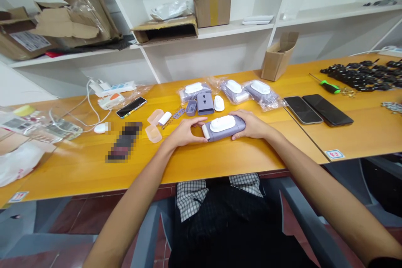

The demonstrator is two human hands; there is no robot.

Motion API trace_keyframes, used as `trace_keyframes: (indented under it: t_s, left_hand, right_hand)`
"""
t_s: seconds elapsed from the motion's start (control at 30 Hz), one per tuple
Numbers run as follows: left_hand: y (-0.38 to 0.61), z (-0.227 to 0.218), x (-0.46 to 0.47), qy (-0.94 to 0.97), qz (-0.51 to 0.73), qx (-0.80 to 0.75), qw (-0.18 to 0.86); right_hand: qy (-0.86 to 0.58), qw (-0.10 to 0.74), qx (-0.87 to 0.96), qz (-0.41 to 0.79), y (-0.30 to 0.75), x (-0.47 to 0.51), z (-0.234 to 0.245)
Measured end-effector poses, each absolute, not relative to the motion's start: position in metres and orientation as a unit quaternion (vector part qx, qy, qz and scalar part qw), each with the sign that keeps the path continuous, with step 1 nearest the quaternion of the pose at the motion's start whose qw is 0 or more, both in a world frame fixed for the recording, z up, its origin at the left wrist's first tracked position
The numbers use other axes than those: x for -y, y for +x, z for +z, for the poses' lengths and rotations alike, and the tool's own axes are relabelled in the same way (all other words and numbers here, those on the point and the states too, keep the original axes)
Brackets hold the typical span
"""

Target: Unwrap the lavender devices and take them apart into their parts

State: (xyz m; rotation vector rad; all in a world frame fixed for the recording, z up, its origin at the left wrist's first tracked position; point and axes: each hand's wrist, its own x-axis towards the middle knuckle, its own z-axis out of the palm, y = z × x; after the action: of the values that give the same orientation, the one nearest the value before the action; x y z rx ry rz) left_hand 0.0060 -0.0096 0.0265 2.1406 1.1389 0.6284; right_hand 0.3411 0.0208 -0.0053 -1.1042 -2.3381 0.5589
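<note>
Gripping a purple case between both hands, set back from the front edge of the table and nearer its right edge than its left. Pinched at the left end by the left hand, thumb at the front corner and fingers behind; wrapped at the right end by the right hand, thumb in front, fingers over the back. Hard to tell from above whether resting on the wood or lifted just off it. Probably light and stiff, like hollow plastic, with smooth sides apt to slip a little under dry fingers; unlikely to break from a firm squeeze, though perhaps scuffed or cracked by a drop. Best taken by the two short ends, clear of the raised top. Looking long and boxy with rounded edges, dull purple-grey on the sides, white at the left end, and capped on top by a white oval piece.
</note>
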Motion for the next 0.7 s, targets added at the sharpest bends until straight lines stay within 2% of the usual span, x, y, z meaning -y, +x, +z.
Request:
trace_keyframes:
  t_s: [0.27, 0.7]
  left_hand:
    - [0.018, 0.03, 0.025, 0.86, 0.226, -0.407, 0.207]
    - [0.026, 0.017, 0.03, 0.877, 0.188, -0.407, 0.171]
  right_hand:
    - [-0.401, 0.264, 0.851, 0.215, 0.344, -0.021, -0.007]
    - [-0.416, 0.266, 0.844, 0.208, 0.344, -0.018, -0.007]
